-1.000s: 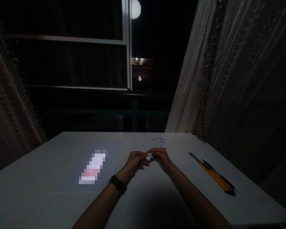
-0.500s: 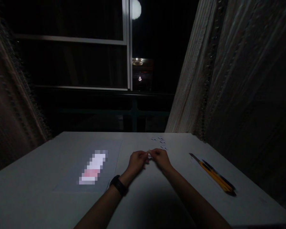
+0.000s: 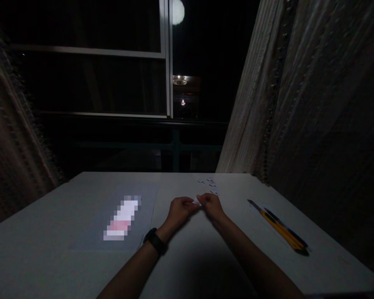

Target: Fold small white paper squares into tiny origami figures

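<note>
Both my hands meet over the middle of a white table (image 3: 50, 249) in dim light. My left hand (image 3: 178, 211), with a dark watch on its wrist, and my right hand (image 3: 211, 206) pinch a small white piece of paper (image 3: 195, 202) between their fingertips. The paper is tiny and mostly hidden by the fingers. Several small white paper pieces (image 3: 209, 185) lie on the table just beyond my right hand.
A grey sheet (image 3: 149, 195) with a blurred patch lies left of my hands. A yellow utility knife (image 3: 276, 226) and a dark pen (image 3: 286, 230) rest near the right edge. Curtains hang on both sides; a dark window is behind the table.
My hands have stayed together over the same spot. The white paper showed more between the fingers a second ago; now the fingertips cover most of it.
</note>
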Available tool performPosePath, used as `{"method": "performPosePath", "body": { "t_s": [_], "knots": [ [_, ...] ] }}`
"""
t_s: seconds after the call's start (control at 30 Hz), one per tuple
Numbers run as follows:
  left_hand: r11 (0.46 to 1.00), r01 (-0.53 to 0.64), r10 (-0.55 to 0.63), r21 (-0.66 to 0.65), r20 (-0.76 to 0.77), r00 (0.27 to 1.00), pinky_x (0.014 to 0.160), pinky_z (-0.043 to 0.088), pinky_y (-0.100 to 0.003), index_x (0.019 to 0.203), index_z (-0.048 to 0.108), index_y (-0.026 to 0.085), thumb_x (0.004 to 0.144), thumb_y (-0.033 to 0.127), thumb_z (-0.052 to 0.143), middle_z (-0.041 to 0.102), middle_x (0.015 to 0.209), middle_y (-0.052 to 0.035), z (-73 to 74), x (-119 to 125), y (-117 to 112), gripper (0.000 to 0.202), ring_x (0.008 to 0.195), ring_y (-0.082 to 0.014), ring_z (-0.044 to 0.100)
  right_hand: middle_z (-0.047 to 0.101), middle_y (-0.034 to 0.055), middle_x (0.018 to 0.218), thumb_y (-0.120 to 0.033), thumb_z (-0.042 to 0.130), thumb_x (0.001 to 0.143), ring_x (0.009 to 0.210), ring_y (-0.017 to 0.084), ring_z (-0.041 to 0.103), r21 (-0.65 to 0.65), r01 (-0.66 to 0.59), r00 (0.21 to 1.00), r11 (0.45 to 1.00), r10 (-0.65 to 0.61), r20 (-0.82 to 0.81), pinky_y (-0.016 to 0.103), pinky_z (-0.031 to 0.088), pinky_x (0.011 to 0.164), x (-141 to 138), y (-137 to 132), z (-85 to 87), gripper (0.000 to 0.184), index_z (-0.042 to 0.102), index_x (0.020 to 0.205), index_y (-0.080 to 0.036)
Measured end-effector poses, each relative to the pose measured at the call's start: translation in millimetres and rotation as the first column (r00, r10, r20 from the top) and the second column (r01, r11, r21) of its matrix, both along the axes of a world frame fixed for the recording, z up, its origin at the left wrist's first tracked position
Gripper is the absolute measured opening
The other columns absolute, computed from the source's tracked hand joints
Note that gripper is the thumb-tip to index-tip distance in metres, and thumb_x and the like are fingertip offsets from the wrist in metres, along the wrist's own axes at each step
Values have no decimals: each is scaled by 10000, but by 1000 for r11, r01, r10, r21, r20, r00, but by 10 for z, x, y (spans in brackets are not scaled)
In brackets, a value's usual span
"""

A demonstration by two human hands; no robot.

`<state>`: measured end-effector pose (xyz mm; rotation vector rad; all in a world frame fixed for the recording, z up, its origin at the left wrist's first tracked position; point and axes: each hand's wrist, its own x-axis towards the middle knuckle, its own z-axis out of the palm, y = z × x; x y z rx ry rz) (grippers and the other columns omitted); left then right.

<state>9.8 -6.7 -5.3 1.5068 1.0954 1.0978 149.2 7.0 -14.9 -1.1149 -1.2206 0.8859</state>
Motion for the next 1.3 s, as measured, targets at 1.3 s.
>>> {"method": "performPosePath", "body": {
  "t_s": [1.3],
  "knots": [
    [946,-40,99,320,-170,980,552,331,-240,615,428,182,804,461,388,455,590,20,44,-21,-2,339,587,-124,421,522,-15,582,-509,506,758,580,128,490,127,-224,955,966,192,226,240,400,561,-18,-147,47,366,514,623,-169]
  ]
}}
